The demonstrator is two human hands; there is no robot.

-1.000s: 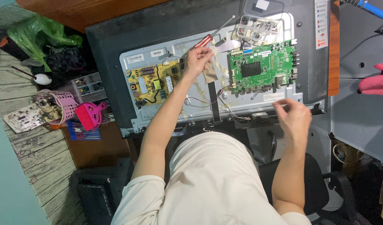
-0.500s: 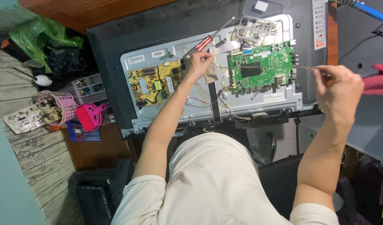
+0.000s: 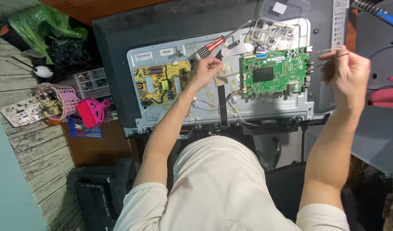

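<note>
Back cover is off the television panel (image 3: 119, 77); the metal chassis (image 3: 265, 115) lies bare with both boards in place, so opening-up looks done and board-level work is what remains.

My left hand (image 3: 207, 70) rests on the chassis between the yellow power board (image 3: 162, 83) and the green main board (image 3: 275, 72). Fingers curled onto a strip of tan tape (image 3: 220, 77) over the flat cable (image 3: 222, 107); grip nearly closed, pinching or pressing, cannot tell which. The red-handled screwdriver (image 3: 211, 46) lies just past my knuckles, toward the chassis's far edge, not held.

My right hand (image 3: 348, 70) is raised off the panel beyond its right edge, thumb and forefinger pinched on something thin, possibly a small wire or pin (image 3: 329, 51); too blurred to name. The main board sits just left of it, apart. Clear parts box (image 3: 275, 32) at the far right corner of the chassis, lid open.
</note>
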